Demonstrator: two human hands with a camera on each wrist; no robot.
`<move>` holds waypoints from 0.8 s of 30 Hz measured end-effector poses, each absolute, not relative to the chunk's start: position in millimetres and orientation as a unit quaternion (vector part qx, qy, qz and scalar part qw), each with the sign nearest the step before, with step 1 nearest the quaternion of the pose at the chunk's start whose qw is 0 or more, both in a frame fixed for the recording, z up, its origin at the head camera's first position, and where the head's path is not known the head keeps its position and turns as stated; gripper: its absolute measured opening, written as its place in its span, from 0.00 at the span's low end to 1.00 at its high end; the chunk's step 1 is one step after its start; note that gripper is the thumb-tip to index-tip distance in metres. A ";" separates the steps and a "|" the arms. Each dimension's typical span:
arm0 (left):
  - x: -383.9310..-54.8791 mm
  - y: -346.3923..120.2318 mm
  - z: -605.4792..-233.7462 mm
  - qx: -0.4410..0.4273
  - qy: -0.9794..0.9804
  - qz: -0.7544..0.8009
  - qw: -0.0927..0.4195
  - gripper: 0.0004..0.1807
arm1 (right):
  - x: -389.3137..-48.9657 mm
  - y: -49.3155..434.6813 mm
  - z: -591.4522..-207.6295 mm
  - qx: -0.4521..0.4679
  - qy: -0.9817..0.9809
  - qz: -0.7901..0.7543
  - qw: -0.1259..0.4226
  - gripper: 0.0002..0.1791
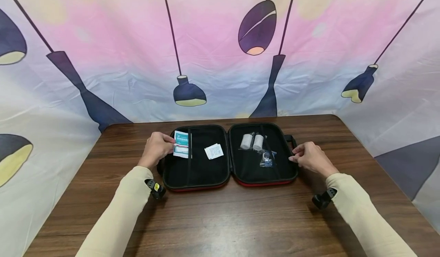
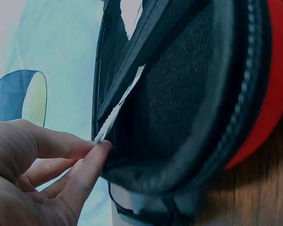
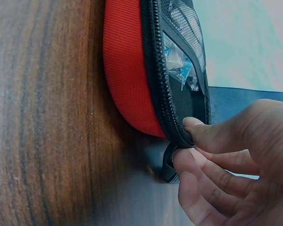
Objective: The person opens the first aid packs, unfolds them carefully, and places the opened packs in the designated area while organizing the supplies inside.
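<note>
A black-lined, red-shelled zip case (image 1: 209, 178) lies spread open on the table. At its left half, my left hand (image 1: 156, 148) pinches a flat teal-and-white packet (image 1: 181, 139) between thumb and finger; the left wrist view shows this packet (image 2: 120, 106) edge-on, beside a black strap. My right hand (image 1: 312, 158) pinches the case's zipped right rim (image 3: 172, 127) with thumb and fingers. A white printed packet (image 1: 214, 151) lies in the left half. In the right half are two wrapped white rolls (image 1: 246, 141) and a clear bag (image 1: 266, 160) with small blue-and-white contents.
The brown wooden table (image 1: 220, 222) extends in front of the case and to both sides. A carry handle (image 1: 290, 139) sticks out from the case's right side. Behind the table hangs a cloth (image 1: 137, 28) printed with lamps.
</note>
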State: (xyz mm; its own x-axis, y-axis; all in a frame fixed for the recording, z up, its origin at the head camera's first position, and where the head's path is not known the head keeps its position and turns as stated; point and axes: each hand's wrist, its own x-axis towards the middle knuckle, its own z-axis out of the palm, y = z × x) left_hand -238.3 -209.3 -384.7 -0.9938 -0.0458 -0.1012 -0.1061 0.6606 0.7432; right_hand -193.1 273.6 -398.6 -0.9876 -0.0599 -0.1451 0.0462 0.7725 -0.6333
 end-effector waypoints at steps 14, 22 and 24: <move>-245.3 -188.8 -394.4 -0.026 0.913 0.404 0.060 0.17 | -192.6 271.7 -398.6 -0.003 0.942 -0.328 0.077 0.19; -243.9 -188.8 -395.8 -0.013 0.911 0.408 0.057 0.14 | -192.5 272.1 -399.0 -0.004 0.943 -0.325 0.077 0.19; -243.2 -190.1 -394.4 -0.016 0.907 0.416 0.057 0.13 | -192.4 272.8 -399.4 -0.001 0.942 -0.326 0.076 0.19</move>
State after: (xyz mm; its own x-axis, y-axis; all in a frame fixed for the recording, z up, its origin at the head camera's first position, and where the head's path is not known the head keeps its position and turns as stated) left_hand -243.2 -190.1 -394.4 -0.9930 0.0180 -0.1170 -0.0769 0.6529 0.7535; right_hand -192.4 272.8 -399.4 -0.9883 -0.0524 -0.1432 0.0472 0.7880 -0.6139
